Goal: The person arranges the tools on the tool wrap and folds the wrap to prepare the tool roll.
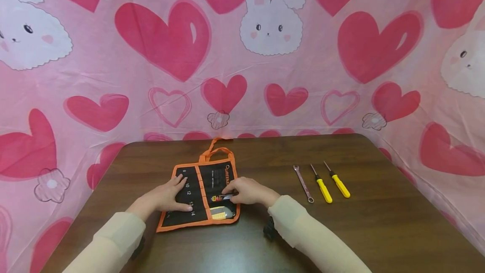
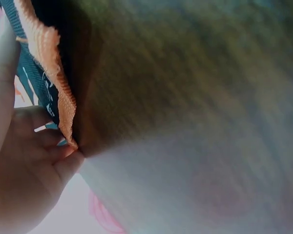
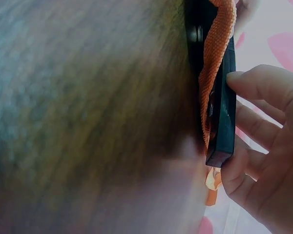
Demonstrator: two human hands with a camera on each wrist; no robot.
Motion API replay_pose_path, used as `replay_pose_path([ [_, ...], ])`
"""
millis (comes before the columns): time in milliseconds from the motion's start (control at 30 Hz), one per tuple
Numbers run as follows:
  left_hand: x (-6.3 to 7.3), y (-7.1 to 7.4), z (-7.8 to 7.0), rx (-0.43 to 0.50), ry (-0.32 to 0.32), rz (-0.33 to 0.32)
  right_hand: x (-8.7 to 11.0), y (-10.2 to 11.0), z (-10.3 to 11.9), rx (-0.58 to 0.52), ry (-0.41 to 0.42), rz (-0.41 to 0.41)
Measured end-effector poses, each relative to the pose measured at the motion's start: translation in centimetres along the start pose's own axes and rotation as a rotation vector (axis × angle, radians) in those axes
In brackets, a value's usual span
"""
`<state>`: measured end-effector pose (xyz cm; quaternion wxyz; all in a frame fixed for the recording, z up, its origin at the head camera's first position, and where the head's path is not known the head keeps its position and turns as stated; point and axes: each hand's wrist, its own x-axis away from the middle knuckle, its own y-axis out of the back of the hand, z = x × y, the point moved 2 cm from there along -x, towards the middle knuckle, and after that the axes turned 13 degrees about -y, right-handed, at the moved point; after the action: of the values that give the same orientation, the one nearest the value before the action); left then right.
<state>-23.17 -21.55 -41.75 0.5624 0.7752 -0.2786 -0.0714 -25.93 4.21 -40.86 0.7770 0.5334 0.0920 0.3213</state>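
Note:
A black tool pouch [image 1: 206,176] with orange trim lies unrolled on the table, size numbers printed on its left panel. My left hand [image 1: 168,197] rests on that panel with fingers spread. At the right panel, my right hand [image 1: 248,191] pinches a small flat black case [image 3: 224,112] with a red and yellow label, between thumb and fingers. The case lies along the pouch's orange edge [image 3: 217,58] in the right wrist view. Below it in the head view, a yellow and grey utility knife [image 1: 221,212] sits at the pouch's lower right pocket.
To the right on the brown table [image 1: 265,155] lie a combination wrench [image 1: 303,184] and two yellow-handled screwdrivers [image 1: 322,186]. Orange tie straps [image 1: 217,151] stretch from the pouch's far edge. A pink heart-patterned cloth [image 1: 265,66] hangs behind the table.

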Motion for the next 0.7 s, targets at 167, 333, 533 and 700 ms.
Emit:
replay_pose_path([
  [167,0.12,0.03,-0.11,0.000,-0.012,-0.006,-0.14,-0.09,-0.22,-0.037,-0.004,0.013],
  [333,0.12,-0.02,-0.25,-0.002,-0.013,-0.008,-0.12,-0.07,-0.28,-0.066,0.010,0.029],
  [533,0.22,0.03,-0.53,-0.002,-0.016,-0.005,-0.05,-0.20,-0.14,0.012,0.033,-0.021],
  [700,0.47,0.06,-0.71,0.001,-0.023,-0.005,0.14,-0.28,0.39,0.177,0.106,-0.124],
])
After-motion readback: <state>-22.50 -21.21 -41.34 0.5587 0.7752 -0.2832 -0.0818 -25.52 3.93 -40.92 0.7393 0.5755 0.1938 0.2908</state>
